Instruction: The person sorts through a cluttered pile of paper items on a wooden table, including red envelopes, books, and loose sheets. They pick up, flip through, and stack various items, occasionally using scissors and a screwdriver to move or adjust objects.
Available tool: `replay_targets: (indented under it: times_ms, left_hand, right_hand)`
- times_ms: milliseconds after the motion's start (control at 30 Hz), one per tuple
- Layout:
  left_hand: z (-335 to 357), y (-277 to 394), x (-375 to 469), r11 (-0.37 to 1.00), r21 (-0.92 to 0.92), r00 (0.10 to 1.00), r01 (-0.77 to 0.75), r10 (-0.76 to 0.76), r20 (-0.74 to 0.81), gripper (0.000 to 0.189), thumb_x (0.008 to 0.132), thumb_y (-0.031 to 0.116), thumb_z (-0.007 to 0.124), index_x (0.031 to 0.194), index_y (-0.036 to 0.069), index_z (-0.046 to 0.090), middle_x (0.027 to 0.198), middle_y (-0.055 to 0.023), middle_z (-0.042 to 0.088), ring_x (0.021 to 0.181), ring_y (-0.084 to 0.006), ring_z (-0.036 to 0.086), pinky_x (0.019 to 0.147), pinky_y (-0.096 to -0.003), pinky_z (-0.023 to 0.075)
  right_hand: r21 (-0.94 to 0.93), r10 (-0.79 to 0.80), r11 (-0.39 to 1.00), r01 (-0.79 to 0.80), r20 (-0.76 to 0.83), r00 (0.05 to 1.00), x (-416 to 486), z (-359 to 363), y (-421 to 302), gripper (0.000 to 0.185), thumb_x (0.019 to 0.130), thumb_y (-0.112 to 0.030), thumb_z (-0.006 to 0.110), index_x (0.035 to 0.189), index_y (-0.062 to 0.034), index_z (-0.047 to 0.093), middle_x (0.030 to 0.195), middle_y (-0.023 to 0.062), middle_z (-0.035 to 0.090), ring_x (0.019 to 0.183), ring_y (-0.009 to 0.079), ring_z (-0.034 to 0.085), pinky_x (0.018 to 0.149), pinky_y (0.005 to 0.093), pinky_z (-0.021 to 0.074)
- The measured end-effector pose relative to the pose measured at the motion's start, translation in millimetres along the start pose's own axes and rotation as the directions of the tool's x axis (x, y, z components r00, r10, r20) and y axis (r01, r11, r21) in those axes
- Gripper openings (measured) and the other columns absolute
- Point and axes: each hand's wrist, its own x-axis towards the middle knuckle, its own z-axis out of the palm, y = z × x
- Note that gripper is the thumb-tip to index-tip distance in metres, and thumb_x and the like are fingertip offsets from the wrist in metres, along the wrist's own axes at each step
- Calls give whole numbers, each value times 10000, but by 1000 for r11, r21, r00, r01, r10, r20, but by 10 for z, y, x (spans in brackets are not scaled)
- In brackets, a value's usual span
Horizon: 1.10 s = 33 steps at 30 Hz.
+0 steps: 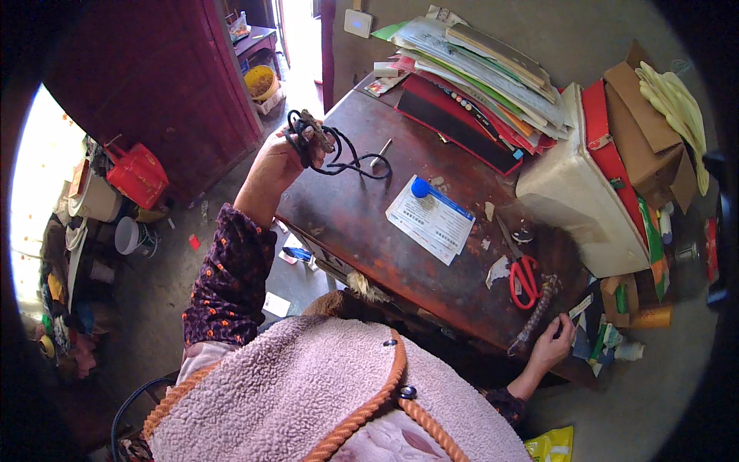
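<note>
At the far left end of the dark wooden desk, my left hand (283,153) grips a looped black cord (349,164). A rough brown piece (316,130) is bunched with the cord in that grip; its material is unclear. My right hand (552,343) rests by the desk's near right edge, with thumb and index finger apart and nothing visible between them. Beside it lies a twisted braided cord (537,309), greyish brown. Red-handled scissors (524,280) lie just beyond. A small pale strip (581,306) is close to the right fingertips; whether they touch is unclear.
Printed sheets (430,222) with a blue round cap (420,186) lie mid-desk (346,231), near a thin metal rod (381,152). Stacked papers and folders (479,81), a white box (583,225) and a cardboard box (646,133) stand along the back and right.
</note>
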Motion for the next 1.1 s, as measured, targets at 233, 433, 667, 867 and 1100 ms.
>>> replay_targets:
  times_ms: [233, 433, 667, 867, 1100]
  left_hand:
    - [-116, 65, -28, 980, 188, 985, -71, 98, -139, 286, 922, 203, 623, 1123, 1, 624, 964, -144, 703, 749, -224, 671, 648, -340, 544]
    - [-259, 511, -96, 665, 718, 759, -206, 572, -312, 264, 936, -56, 502, 1154, 31, 624, 924, -43, 674, 759, -135, 651, 675, -273, 534]
    - [63, 636, -51, -543, 829, 812, 136, 541, 221, 487, 744, -31, 560, 1204, 97, 660, 1100, -156, 698, 1091, -375, 629, 911, -459, 528]
    - [958, -193, 113, -239, 895, 892, -376, 168, 419, 265, 820, 83, 718, 1082, 110, 694, 1083, -105, 692, 1058, -339, 636, 895, -422, 533]
    - [1443, -754, 388, -240, 790, 826, -564, -187, 532, 303, 806, 130, 728, 1103, 94, 688, 1005, -116, 660, 991, -361, 624, 818, -448, 532]
  right_hand:
    - [-30, 5, 1000, -5, 22, 1000, 14, -18, -10, 172, 952, -79, 621, 1094, 8, 660, 1130, 164, 675, 1077, 360, 619, 954, 442, 480]
    - [-26, -12, 1000, 12, 15, 1000, 14, -16, -21, 172, 947, -71, 629, 1103, -8, 662, 1147, 158, 672, 1080, 360, 619, 951, 442, 481]
    - [-48, -17, 999, 17, 12, 1000, 16, -10, -55, 175, 933, -70, 643, 1097, -10, 658, 1154, 156, 666, 1094, 363, 610, 949, 451, 479]
    - [-37, 35, 999, -34, 23, 999, 10, -32, -100, 185, 943, -95, 638, 1113, -26, 661, 1161, 139, 668, 1094, 356, 611, 948, 446, 480]
    - [-19, 42, 999, -42, -2, 999, 6, -13, -83, 180, 941, -77, 634, 1109, -19, 662, 1162, 145, 668, 1102, 352, 610, 946, 446, 483]
